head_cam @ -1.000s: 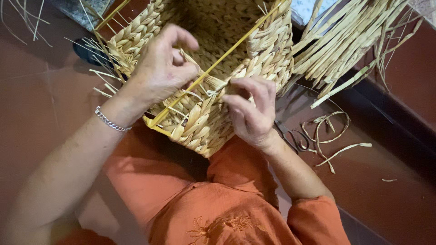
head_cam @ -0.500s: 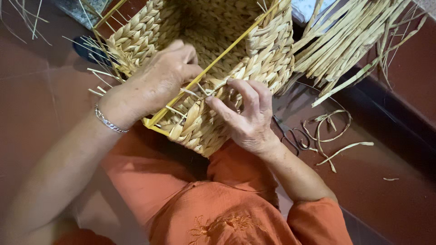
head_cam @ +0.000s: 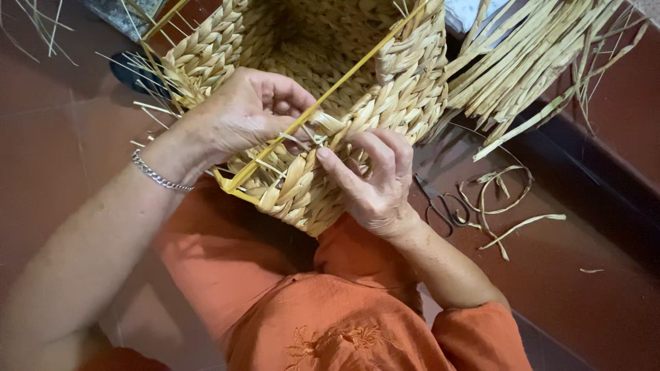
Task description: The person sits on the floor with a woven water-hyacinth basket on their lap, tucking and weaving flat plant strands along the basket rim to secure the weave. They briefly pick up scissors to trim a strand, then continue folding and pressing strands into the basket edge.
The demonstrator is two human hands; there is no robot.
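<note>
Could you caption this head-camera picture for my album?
Both hands, left hand and right hand, work fibre strands at the rim of a woven basket.

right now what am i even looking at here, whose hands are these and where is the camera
The camera sits on a person's head and looks down, so you see their own two bare hands and their lap in orange clothing. There is no machine here.

Between the hands is a woven basket of pale plaited fibre, lying against the lap with its open mouth facing the camera. A thin yellow strip runs slantwise across its rim.

The left hand, with a silver bracelet on its wrist, rests on the rim with the fingers curled over it. The right hand presses on the plaited edge, pinching a strand there.

On the red-brown floor to the right lie scissors, a few curled fibre scraps and a bundle of loose fibre strips.
</note>
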